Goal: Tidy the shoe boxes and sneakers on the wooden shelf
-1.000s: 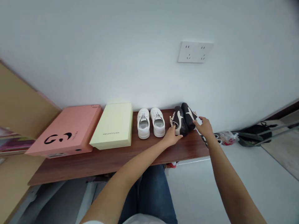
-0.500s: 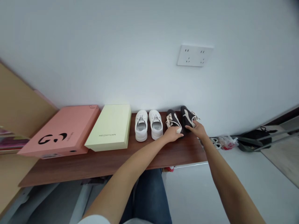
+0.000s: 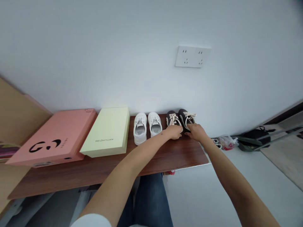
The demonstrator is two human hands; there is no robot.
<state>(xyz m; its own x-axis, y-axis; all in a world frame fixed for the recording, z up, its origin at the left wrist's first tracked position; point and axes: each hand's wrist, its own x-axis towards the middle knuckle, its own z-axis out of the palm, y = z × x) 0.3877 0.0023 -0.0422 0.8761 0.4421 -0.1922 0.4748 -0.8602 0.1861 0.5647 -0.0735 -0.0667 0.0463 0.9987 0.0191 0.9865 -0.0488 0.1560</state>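
On my feed a white wall (image 3: pixel 71 63) with a socket panel (image 3: pixel 193 56) rises behind a dark wooden desk (image 3: pixel 94 179). Along the desk lie a pink shoebox (image 3: pixel 54 138), a pale yellow shoebox (image 3: pixel 106 132), white sneakers (image 3: pixel 148 127) and, at the right end, dark sneakers (image 3: pixel 184 115) with cream laces. Their long axes run from the wall toward me, side by side. My left grip (image 3: pixel 174 132) touches the near end of the left sneaker, my right grip (image 3: pixel 196 132) the near end of the right one, each hand directly in front of its shoe. Fingers lie curled over the shoes; I cannot tell whether either grip is clamped.
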